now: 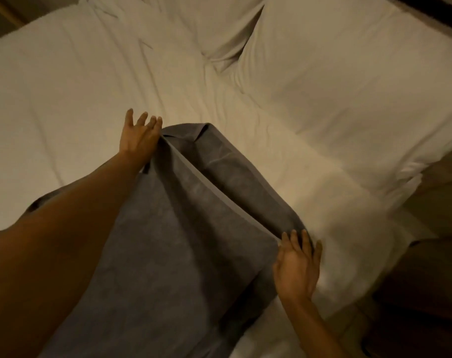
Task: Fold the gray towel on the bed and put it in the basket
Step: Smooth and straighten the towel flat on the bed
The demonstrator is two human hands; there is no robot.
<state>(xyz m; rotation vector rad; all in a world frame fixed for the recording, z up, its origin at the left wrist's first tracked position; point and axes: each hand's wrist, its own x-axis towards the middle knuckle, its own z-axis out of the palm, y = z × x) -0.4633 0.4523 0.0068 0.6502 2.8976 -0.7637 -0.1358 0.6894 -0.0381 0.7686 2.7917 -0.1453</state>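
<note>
The gray towel (pixel 183 241) lies on the white bed (pixel 64 99) at lower centre, a flap doubled over; left hand (pixel 139 139) at its far corner, fingers spread; right hand (pixel 296 267) at its right edge, fingers straight, slightly apart; pillows (pixel 336 73) upper right.

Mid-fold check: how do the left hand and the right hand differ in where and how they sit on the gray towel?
The left hand is stretched out to the gray towel's far corner; the right hand sits at the near corner. The left hand's arm lies across the towel; the right hand's arm comes in from beside it. Both have straight, spread fingers at the same raised folded edge.
</note>
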